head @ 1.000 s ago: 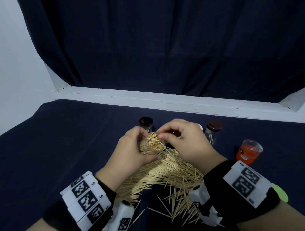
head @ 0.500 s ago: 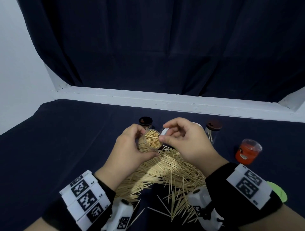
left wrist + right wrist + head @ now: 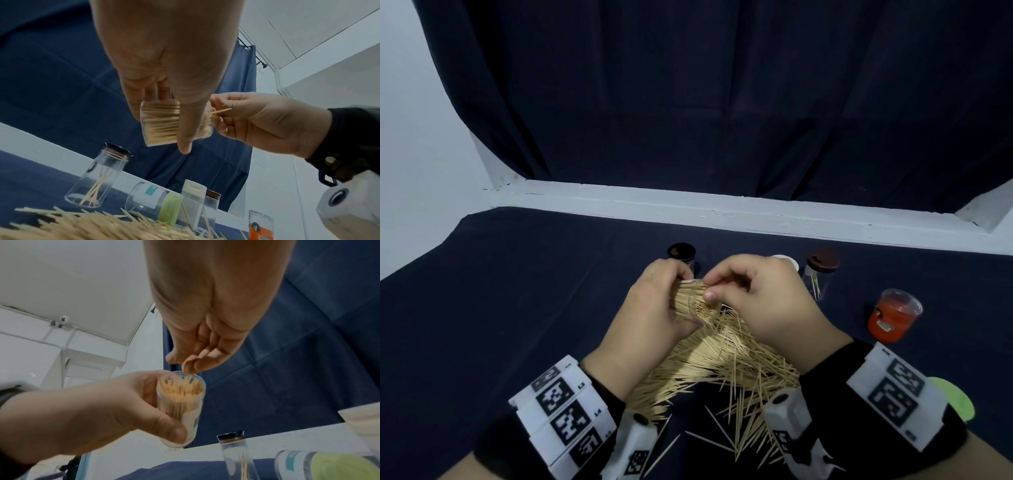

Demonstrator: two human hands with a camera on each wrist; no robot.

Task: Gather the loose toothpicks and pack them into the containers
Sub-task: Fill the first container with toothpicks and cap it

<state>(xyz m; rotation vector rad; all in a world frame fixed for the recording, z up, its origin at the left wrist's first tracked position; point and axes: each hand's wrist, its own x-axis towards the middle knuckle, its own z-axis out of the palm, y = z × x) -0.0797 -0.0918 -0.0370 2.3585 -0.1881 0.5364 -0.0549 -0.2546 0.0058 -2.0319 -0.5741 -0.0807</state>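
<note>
Head view: the left hand point(image 3: 654, 308) grips a clear container point(image 3: 697, 305), packed nearly full of toothpicks and raised above the loose toothpick pile point(image 3: 722, 363) on the dark cloth point(image 3: 517, 308). The right hand point(image 3: 760, 301) has closed in on the container mouth since half a second ago, when it was held slightly apart, and its fingertips now pinch a single toothpick point(image 3: 726, 281) at the rim; the container has also tipped further toward the right hand. Judgement: one more pick is being fed in, the container is close to capacity, and much of the pile remains to be gathered. Beyond the hands stand a black-lidded jar point(image 3: 681, 253), a brown-lidded jar point(image 3: 822, 270) and an orange jar point(image 3: 892, 317), well apart from the work. Left wrist view: the left hand's thumb point(image 3: 189, 123) and fingers wrap the container point(image 3: 160, 123), which lies nearly horizontal with its toothpicks running lengthwise; the right hand point(image 3: 263, 123) holds the single toothpick point(image 3: 221, 111) between thumb and forefinger, its tip at the open end. Right wrist view: the right hand's fingertips point(image 3: 191, 366) are pressed together just above the container rim point(image 3: 180, 395), the pick itself too thin to make out here; the left hand point(image 3: 102, 412) clasps the container body, thumb low on the wall.
</note>
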